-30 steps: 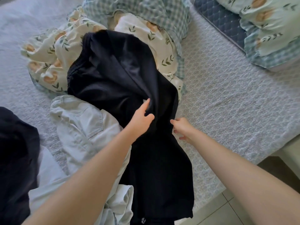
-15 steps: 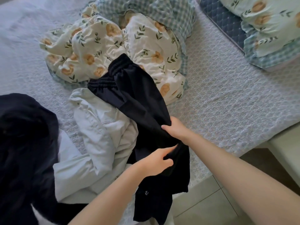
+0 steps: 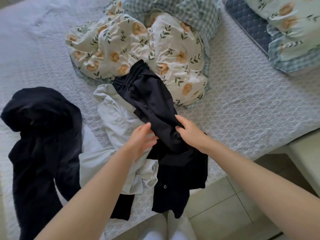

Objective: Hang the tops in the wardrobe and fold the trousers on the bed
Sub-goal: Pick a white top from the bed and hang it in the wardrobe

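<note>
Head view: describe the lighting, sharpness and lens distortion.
Head view: soft, even daylight, no glare; the black trousers and the dark garment at left lose fold detail; the left hand and right hand are sharp, without motion blur; wide-angle stretch shows toward the corners, at the bed edge and floor tiles.

On the bed, a crumpled quilt sits upper centre and a pillow upper right. Before the quilt, at frame centre, trousers lie over a 2nd garment; a 3rd garment lies at the left. Floor tiles fill the lower right.
</note>
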The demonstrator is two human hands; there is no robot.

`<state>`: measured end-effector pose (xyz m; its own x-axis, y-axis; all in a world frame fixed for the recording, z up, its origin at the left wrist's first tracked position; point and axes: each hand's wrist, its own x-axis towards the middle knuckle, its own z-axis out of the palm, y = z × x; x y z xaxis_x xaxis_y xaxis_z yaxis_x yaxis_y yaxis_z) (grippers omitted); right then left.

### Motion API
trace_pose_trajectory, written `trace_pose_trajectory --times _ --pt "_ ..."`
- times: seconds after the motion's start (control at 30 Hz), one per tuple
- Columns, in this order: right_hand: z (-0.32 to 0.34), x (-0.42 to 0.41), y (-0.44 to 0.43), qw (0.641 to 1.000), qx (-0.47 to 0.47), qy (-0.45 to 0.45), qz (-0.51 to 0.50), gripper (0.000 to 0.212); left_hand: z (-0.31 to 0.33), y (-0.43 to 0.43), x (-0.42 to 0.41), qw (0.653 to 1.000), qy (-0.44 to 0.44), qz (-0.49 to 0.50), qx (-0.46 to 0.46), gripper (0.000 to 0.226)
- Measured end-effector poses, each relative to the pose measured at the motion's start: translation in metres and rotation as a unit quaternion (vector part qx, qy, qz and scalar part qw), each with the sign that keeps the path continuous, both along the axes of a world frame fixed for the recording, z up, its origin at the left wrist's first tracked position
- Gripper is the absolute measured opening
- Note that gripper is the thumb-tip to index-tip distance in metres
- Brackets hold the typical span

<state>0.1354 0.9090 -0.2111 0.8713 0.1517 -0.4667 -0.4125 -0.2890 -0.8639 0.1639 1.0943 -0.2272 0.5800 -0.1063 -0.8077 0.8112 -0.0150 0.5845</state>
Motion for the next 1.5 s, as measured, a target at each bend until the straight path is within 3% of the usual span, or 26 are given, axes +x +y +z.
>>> trace_pose_trajectory --times 0.13,0.23,0.4,0.53,0.6,0.7,0.8,0.93,1.03,1.23,1.37,1.5 --pt "0.011 -0.027 0.013 0.999 -0.010 0.008 0.050 0.047 0.015 0.015 0.008 0.991 0.021 0.113 -0.075 0.036" --pt "0.016 -0.048 0.020 0.992 -0.049 0.016 0.115 0.048 0.018 0.024 0.008 0.988 0.026 0.140 -0.067 0.043" --pt "0.031 -0.071 0.029 0.977 -0.065 0.047 0.199 0.049 0.029 0.041 0.002 0.982 0.024 0.184 -0.033 0.097" --pt "0.048 -0.085 0.032 0.948 -0.107 0.080 0.290 0.051 0.044 0.053 -0.005 0.996 0.001 0.086 0.007 0.053" --pt "0.057 -0.086 0.029 0.935 -0.122 0.124 0.311 0.046 0.050 0.061 -0.009 0.999 -0.017 0.035 0.015 0.054" --pt "0.070 -0.081 0.027 0.961 -0.115 0.162 0.192 0.030 0.067 0.070 -0.020 0.997 -0.052 -0.046 0.036 0.058" --pt "0.072 -0.069 0.027 0.975 -0.086 0.204 -0.003 0.041 0.083 0.071 -0.038 0.986 -0.078 -0.141 0.037 0.063" --pt "0.067 -0.058 0.037 0.924 0.130 0.316 -0.169 0.061 0.100 0.062 -0.063 0.970 -0.103 -0.220 -0.004 0.065" --pt "0.059 -0.054 0.048 0.889 0.194 0.362 -0.201 0.083 0.110 0.059 -0.074 0.946 -0.120 -0.299 -0.031 0.065" --pt "0.060 -0.058 0.077 0.902 0.058 0.306 -0.299 0.063 0.121 0.076 -0.077 0.906 -0.147 -0.398 0.011 0.058" --pt "0.072 -0.062 0.092 0.923 0.018 0.242 -0.298 0.070 0.126 0.096 -0.079 0.911 -0.118 -0.395 0.019 0.049" --pt "0.089 -0.067 0.106 0.960 -0.037 0.152 -0.230 0.069 0.118 0.115 -0.077 0.928 -0.091 -0.360 0.044 0.034"
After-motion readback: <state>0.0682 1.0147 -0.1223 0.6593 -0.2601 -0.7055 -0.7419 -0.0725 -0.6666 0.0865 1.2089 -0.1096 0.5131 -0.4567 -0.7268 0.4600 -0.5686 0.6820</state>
